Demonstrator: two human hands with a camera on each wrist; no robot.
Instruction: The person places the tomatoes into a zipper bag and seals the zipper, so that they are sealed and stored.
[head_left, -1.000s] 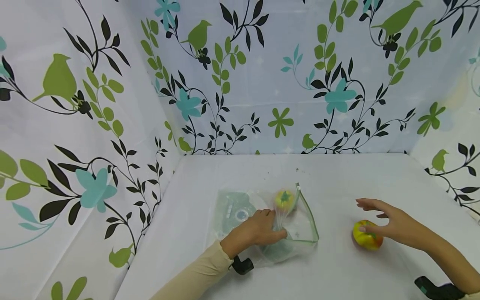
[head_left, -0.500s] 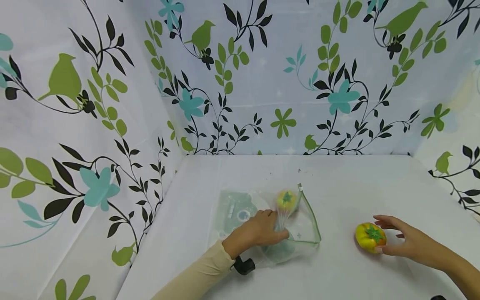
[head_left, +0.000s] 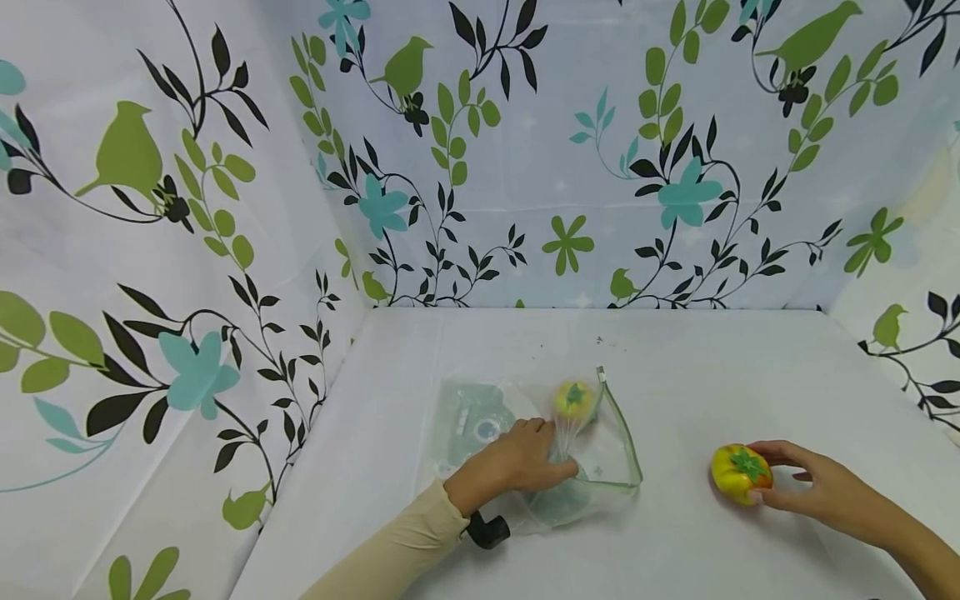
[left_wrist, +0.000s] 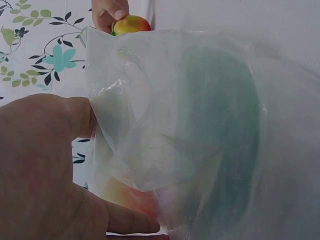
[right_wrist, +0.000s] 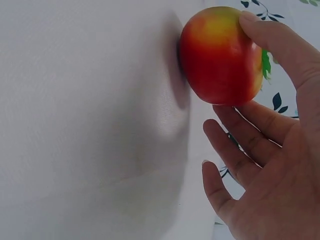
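My left hand [head_left: 517, 457] grips the side of a clear zip bag [left_wrist: 150, 95] with a green seal, and the film is bunched in creases beside its fingers. Inside the bag, near its mouth, sits a yellow tomato-like fruit [head_left: 573, 402] with a green leafy top. To the right, my right hand [head_left: 817, 487] pinches a second yellow-and-red tomato-like fruit [head_left: 741, 474] between thumb and fingers; its green top faces up. In the right wrist view that tomato-like fruit [right_wrist: 220, 57] lies against the white table, thumb and fingertips touching it, other fingers spread.
The white table [head_left: 660, 358] runs back to a wall cloth [head_left: 510, 167] printed with birds and leaves. A similar cloth [head_left: 225, 292] hangs along the left side. Pale green shapes [head_left: 468, 425] show on or through the bag.
My right hand has shifted from over the right tomato-like fruit to its right side and taken hold of it. The left hand stays at the bag.
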